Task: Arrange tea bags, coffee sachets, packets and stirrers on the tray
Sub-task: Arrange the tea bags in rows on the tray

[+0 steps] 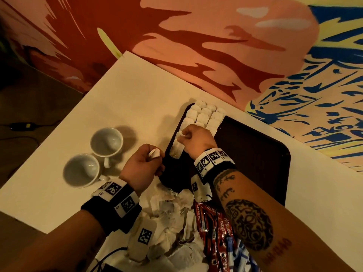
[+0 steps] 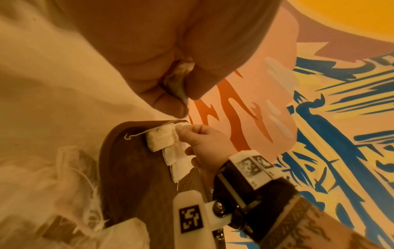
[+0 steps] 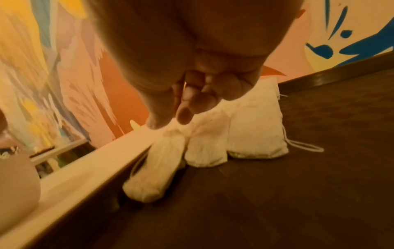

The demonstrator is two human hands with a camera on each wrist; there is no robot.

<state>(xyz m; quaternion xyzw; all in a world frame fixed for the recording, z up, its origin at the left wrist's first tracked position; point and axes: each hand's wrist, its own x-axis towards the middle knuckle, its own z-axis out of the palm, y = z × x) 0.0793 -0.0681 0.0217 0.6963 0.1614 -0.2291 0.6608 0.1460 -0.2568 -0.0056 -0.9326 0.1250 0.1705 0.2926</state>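
- One tray (image 1: 255, 154), dark and long, lies on the white table (image 1: 121, 95) against the painted wall; its right part is bare, and the rows fill only its far-left corner.
- Three rows of tea bags (image 1: 206, 114) run along the tray's left edge from the far corner toward the near side, each bag's long axis in line with its row.
- Loose bags (image 1: 172, 205) and red sachets (image 1: 214, 222) are heaped on the table at the tray's near end, between the forearms.
- Right hand (image 1: 196, 139) is over the near end of the leftmost row, thumb and fingers pinched on the top of a bag (image 1: 177, 150); that bag hangs toward the near side from the fingertips, its lower end on or just above the tray, in line with the row.
- Left hand (image 1: 143, 165) waits just left of the tray's edge, fingers curled round a second bag (image 1: 154, 154). It is the nearer hand to the next free spot, which I judge to be just near of the right hand's bag.
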